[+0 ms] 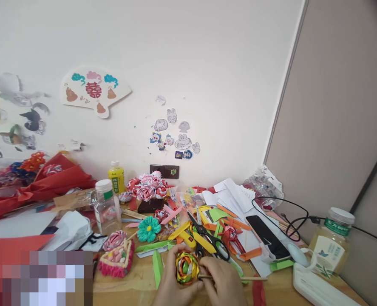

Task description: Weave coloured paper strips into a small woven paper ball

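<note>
My left hand (pixel 172 278) is closed around a paper flower (pixel 187 267) in green, yellow and orange strips, its spiral front facing up. My right hand (pixel 222 280) grips a thin wooden stick (pixel 253 279) close to the flower's right side; the stick runs out to the right past my fingers. Whether the stick is joined to the flower is hidden by my fingertips. Just beyond my hands lie black-handled scissors (pixel 204 231) among yellow, orange and green paper strips (pixel 157 267).
Left of my hands stand a heart-shaped box (pixel 116 257) and a teal yarn flower (pixel 148 228). Clear bottle (pixel 107 208) and red-white paper flowers (pixel 147 187) are behind. At right are a phone (pixel 267 238), a drink bottle (pixel 331 242) and a white device (pixel 322 289).
</note>
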`<action>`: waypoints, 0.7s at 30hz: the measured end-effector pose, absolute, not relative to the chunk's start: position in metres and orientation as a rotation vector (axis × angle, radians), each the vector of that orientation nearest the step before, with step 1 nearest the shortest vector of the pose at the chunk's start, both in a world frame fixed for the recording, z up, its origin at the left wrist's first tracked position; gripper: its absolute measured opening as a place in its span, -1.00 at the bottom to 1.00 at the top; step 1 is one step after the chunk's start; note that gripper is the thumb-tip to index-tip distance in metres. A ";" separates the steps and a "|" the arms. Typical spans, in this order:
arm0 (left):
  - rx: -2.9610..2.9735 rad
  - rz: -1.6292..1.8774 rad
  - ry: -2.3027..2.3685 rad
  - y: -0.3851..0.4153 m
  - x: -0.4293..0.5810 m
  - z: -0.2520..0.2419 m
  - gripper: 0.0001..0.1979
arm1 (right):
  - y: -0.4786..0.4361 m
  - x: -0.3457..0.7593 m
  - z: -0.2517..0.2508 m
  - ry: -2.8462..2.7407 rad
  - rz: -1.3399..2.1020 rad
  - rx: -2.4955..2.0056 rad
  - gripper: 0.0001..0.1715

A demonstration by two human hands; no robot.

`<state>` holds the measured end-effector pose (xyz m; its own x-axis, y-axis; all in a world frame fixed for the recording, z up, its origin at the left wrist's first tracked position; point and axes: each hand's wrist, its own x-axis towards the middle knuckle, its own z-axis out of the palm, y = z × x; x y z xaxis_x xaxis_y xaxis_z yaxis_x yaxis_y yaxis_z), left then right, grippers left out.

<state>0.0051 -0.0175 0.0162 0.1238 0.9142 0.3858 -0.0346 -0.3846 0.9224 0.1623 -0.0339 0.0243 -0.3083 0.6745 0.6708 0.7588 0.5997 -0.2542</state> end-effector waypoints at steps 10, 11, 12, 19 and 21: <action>1.675 1.296 1.034 -0.018 0.002 0.021 -0.52 | -0.041 0.167 0.050 -1.857 -0.285 -0.992 -0.79; 1.685 1.294 1.045 -0.019 0.002 0.023 -0.54 | -0.042 0.167 0.051 -1.862 -0.363 -0.976 -0.77; 1.693 1.293 1.053 -0.021 0.003 0.025 -0.55 | -0.042 0.167 0.052 -1.860 -0.449 -0.968 -0.76; 1.718 1.339 1.099 -0.022 0.004 0.027 -0.55 | -0.037 0.160 0.036 -1.896 -0.389 -1.084 -0.72; 1.727 1.333 1.101 -0.022 0.004 0.027 -0.55 | -0.037 0.159 0.030 -1.922 -0.317 -1.121 -0.72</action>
